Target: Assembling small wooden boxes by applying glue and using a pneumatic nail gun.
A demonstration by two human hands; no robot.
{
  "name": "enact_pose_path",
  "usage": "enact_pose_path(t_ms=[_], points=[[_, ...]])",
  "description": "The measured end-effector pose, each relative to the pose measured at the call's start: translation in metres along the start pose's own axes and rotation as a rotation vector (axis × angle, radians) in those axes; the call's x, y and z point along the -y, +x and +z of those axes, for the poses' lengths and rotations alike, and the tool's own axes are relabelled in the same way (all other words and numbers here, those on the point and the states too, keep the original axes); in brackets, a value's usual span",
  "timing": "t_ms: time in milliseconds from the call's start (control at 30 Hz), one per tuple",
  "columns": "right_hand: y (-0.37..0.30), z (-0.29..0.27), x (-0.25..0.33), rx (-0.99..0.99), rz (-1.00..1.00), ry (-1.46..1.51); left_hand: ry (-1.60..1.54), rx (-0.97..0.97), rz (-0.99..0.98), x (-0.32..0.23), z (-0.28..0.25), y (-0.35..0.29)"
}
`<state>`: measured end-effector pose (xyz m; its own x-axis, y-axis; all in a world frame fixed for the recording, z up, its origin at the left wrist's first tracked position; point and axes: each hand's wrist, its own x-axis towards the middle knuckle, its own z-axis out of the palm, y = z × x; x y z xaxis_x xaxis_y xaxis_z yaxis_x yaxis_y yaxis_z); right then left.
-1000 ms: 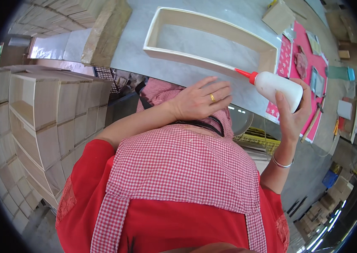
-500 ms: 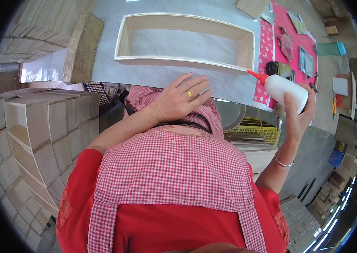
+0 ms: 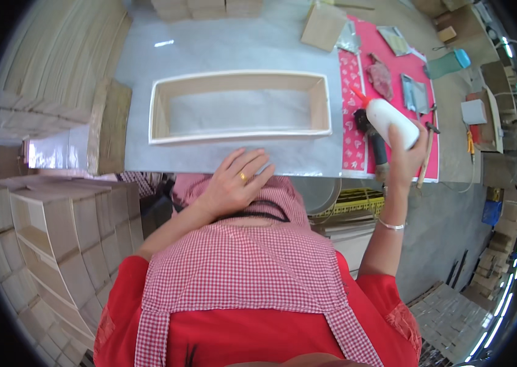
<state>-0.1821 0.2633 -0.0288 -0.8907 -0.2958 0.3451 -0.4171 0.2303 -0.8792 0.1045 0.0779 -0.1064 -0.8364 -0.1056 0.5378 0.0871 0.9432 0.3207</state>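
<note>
The white bottle (image 3: 387, 117) is moving right of the wooden frame (image 3: 240, 85), my right grip (image 3: 406, 153) clasping it, my left grip (image 3: 234, 183) lying loosely uncurled nearby.

A red-checked apron (image 3: 240, 269) covers a red top (image 3: 240, 333) with lacy sleeves (image 3: 402, 325).

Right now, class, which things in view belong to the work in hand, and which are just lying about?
In the work, it seems:
white squeeze bottle with a red tip, held in the right hand
rectangular wooden frame, near the left hand

Apparently just lying about:
hammer
teal container
crumpled pink bundle
</note>
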Motion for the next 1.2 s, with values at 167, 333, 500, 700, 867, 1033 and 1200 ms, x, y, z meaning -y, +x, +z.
enact_pose_path(t_ms=[167,333,500,700,867,1033,1200], points=[[0.066,0.057,-0.046,-0.047,-0.098,-0.330,0.007,0.005,0.028,-0.003,-0.007,0.000],[0.116,0.100,-0.080,0.031,-0.073,-0.643,0.060,-0.042,0.010,-0.002,-0.029,0.012],[0.101,0.098,-0.090,0.092,-0.247,-0.562,0.159,-0.085,-0.130,0.008,-0.049,0.053],[-0.077,0.074,0.013,0.005,0.236,0.096,0.257,0.116,-0.257,0.017,-0.060,0.073],[-0.152,0.107,0.056,0.131,0.390,0.339,0.237,0.124,-0.199,0.023,-0.056,0.074],[-0.163,0.131,0.072,0.246,0.378,0.406,0.189,0.103,-0.155,0.027,-0.050,0.077],[-0.136,0.101,0.074,0.354,0.130,0.166,0.161,0.083,-0.185,0.028,-0.055,0.075]])
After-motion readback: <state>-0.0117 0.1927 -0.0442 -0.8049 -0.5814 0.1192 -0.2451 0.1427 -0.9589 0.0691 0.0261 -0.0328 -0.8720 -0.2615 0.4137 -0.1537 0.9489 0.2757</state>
